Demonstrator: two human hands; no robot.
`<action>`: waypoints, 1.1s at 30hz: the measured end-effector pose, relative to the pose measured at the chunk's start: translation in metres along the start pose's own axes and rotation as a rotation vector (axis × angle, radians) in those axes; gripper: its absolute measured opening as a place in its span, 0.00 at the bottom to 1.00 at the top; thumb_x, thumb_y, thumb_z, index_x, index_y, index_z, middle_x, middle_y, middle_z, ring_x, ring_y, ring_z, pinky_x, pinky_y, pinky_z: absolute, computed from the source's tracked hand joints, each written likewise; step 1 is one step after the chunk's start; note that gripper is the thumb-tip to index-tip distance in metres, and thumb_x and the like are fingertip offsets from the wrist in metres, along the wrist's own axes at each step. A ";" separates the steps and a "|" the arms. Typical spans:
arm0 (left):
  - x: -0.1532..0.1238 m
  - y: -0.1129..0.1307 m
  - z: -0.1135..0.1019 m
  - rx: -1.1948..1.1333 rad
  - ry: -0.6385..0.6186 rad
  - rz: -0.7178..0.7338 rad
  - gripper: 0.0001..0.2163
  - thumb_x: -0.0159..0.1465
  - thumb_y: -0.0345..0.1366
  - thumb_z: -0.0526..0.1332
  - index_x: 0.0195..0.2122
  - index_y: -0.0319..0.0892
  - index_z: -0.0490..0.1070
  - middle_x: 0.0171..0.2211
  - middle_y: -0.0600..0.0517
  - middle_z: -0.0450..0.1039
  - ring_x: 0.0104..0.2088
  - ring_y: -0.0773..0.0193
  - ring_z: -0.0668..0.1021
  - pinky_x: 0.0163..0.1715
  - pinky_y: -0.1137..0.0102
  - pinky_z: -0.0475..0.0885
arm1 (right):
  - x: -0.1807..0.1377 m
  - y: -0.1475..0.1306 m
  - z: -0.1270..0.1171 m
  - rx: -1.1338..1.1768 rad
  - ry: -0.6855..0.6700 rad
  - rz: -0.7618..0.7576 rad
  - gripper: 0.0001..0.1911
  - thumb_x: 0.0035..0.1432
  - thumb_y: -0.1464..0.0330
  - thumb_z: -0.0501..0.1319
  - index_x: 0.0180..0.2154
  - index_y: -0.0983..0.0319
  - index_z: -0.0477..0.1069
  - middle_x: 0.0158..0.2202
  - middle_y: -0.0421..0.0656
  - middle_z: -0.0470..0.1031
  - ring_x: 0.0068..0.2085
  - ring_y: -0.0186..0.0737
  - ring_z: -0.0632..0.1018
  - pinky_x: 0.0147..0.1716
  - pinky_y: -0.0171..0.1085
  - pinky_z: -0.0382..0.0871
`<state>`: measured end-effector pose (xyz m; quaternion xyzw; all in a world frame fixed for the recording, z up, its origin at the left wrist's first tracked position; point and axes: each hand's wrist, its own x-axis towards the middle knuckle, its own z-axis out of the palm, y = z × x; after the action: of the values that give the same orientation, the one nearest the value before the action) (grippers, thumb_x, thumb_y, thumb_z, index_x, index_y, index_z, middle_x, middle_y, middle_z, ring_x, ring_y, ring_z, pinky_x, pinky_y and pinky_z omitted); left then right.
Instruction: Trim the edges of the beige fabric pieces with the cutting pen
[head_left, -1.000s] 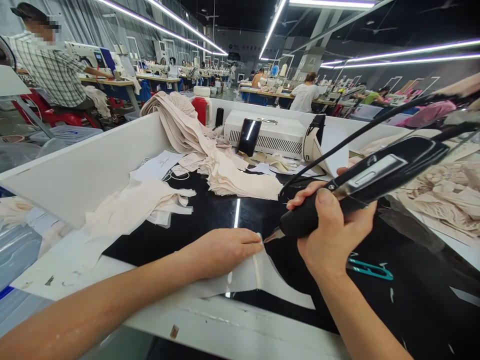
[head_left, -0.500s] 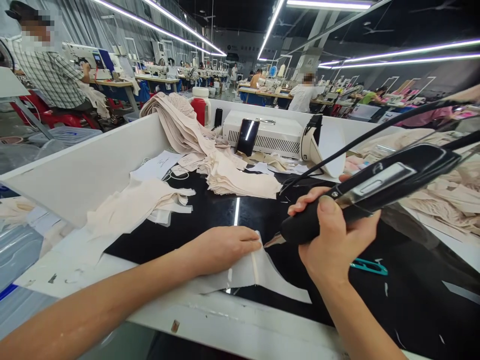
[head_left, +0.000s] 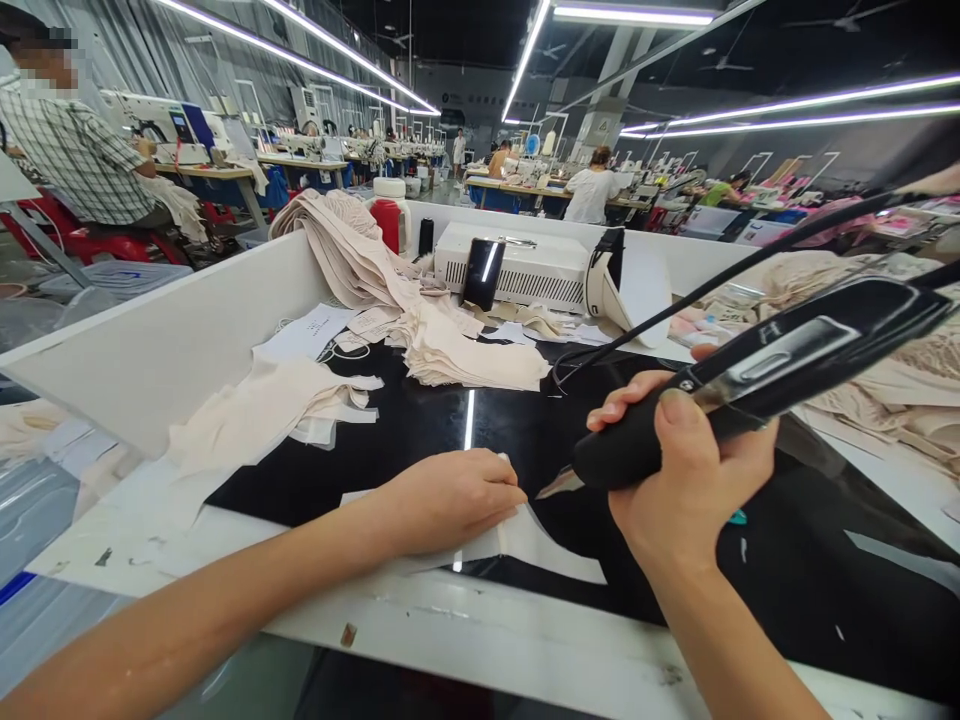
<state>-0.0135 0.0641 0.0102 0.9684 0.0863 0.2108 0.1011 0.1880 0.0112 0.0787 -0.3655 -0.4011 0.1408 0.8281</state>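
Observation:
In the head view, my left hand (head_left: 465, 497) lies low over a thin white cloth piece (head_left: 559, 550), fingers together and pinching the cloth at a raised fold or seam. My right hand (head_left: 697, 470) is wrapped around a black corded hand iron (head_left: 780, 370), thumb on top near its silver part. The iron is tilted, with its pointed metal tip (head_left: 559, 483) just right of my left fingertips, apart from them. Whether the tip touches the cloth or the black tabletop (head_left: 517, 430) cannot be made out. A teal tool (head_left: 739, 517) is mostly hidden behind my right wrist.
Pale cloth pieces (head_left: 255, 405) lie at left, with a stack (head_left: 472, 350) further back. A phone (head_left: 482, 272) leans on a white vented box (head_left: 517, 262). White boards (head_left: 172, 350) edge the table. Black cables (head_left: 712, 290) hang at right. People sit at sewing machines beyond.
My right hand and the iron have shifted slightly right, widening the gap to my left hand. The teal tool is now more hidden. The whole view has also shifted a little.

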 end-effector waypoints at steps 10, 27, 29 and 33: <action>-0.010 0.000 0.006 0.002 -0.001 -0.008 0.15 0.89 0.38 0.57 0.54 0.43 0.85 0.56 0.45 0.87 0.52 0.58 0.88 0.54 0.68 0.84 | -0.007 0.002 0.002 0.052 -0.025 -0.003 0.21 0.57 0.61 0.82 0.46 0.53 0.75 0.32 0.31 0.82 0.26 0.34 0.80 0.25 0.36 0.81; -0.013 0.002 0.001 0.035 -0.034 0.014 0.10 0.82 0.28 0.65 0.57 0.44 0.85 0.59 0.45 0.86 0.54 0.58 0.90 0.51 0.70 0.86 | -0.016 0.009 -0.001 0.002 -0.081 -0.015 0.22 0.63 0.59 0.82 0.51 0.53 0.76 0.35 0.32 0.82 0.28 0.34 0.82 0.30 0.37 0.83; -0.013 0.001 0.002 0.046 -0.027 0.033 0.09 0.83 0.28 0.65 0.57 0.44 0.85 0.59 0.45 0.86 0.55 0.57 0.90 0.51 0.70 0.86 | -0.015 0.007 -0.002 0.012 -0.069 -0.027 0.21 0.63 0.59 0.82 0.49 0.54 0.76 0.35 0.32 0.82 0.28 0.34 0.81 0.29 0.36 0.82; -0.014 0.000 0.001 0.054 -0.027 0.046 0.09 0.83 0.28 0.65 0.56 0.44 0.85 0.58 0.45 0.86 0.54 0.58 0.89 0.50 0.70 0.86 | -0.016 0.002 -0.003 0.036 -0.046 -0.032 0.22 0.61 0.58 0.84 0.49 0.53 0.76 0.34 0.32 0.82 0.27 0.34 0.80 0.27 0.36 0.82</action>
<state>-0.0252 0.0607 0.0038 0.9752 0.0682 0.1978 0.0713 0.1803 0.0022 0.0670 -0.3405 -0.4234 0.1433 0.8272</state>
